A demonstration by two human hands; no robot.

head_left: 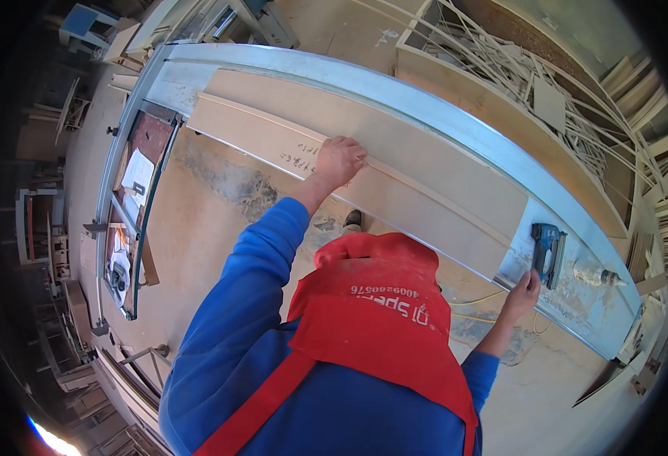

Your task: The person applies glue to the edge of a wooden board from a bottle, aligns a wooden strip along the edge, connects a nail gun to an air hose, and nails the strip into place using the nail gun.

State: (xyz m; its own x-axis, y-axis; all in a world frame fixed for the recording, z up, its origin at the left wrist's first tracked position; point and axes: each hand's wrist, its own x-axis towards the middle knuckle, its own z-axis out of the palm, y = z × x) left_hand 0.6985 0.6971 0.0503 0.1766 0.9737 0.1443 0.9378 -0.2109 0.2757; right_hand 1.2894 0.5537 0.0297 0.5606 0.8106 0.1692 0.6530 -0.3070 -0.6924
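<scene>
A long pale wooden panel (273,95) lies across the metal table. On its near part lies a narrower board (235,129) with handwritten marks, a raised strip (433,195) running along its far edge. My left hand (340,159) rests on this narrower board, its fingers bent over the strip and closed on it. Toward the table's right end is a blue and black nail gun (548,247). My right hand (522,295) is closed at the near end of its handle; the fingertips are partly hidden.
A clear bottle (598,273) lies right of the nail gun. A yellow hose (474,302) trails below the table's near edge. Beyond stands a large bin (501,114) of thin wood offcuts. At left, a framed side table (159,121) carries papers (138,173).
</scene>
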